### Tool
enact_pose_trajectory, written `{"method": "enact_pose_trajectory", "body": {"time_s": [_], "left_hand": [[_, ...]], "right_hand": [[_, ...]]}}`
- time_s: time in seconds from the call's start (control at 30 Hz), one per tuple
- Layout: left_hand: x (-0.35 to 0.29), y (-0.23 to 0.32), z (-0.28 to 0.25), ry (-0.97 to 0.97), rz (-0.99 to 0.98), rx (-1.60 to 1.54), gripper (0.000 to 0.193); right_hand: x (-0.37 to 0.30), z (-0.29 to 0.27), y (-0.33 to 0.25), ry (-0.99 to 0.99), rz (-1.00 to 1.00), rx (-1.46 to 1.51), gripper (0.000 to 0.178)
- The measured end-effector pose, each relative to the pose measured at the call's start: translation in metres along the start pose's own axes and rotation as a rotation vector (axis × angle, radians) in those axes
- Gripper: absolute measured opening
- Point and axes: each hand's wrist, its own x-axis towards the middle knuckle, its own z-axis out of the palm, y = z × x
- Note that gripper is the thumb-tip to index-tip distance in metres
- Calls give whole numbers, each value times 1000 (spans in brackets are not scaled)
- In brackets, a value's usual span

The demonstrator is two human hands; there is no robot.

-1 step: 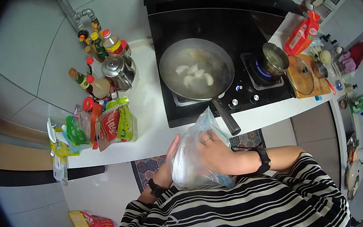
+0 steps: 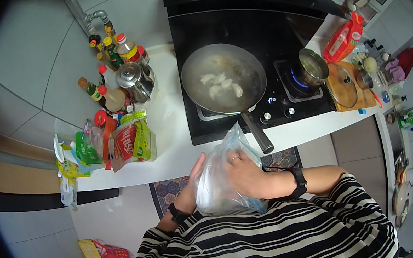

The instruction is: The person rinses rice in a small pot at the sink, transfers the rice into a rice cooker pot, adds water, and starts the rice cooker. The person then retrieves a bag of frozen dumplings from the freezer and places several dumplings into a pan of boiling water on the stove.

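Observation:
A clear plastic bag with a bluish edge strip and something white inside hangs in front of the counter, close to my striped top. My left hand holds it from the left; most of that hand is behind the film. At the bag's upper right, my right hand has its fingers bent down into the plastic, a ring on one of them. The fingertips and whatever they grip are hidden. Beyond the bag, a frying pan holds several pale dumplings in steaming, cloudy liquid. Its dark handle points toward me, right beside the bag.
Blue flame burns under a small pot on the right burner. Farther right lie a cutting board with a glass lid and a red packet. Bottles, a steel kettle and food packages crowd the left counter.

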Motion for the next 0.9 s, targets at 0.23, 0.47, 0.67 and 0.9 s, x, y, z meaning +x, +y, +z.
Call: {"method": "enact_pose_trajectory", "body": {"time_s": [0.23,0.47,0.67,0.9], "left_hand": [[-1,3,-12,-9,-17,-34,58],[1,6,-16,-159,-72,-163,56],[-2,7,-16,-50,-29,-70,58],[-8,7,-8,-70,-89,-70,59]], "right_hand": [[8,-1,11,-278,-130,16,22],[10,-7,10,-190,-100,-21,21],[9,-5,14,-412,-81,14,32],[5,-25,17,-471,-225,199,23]]}}
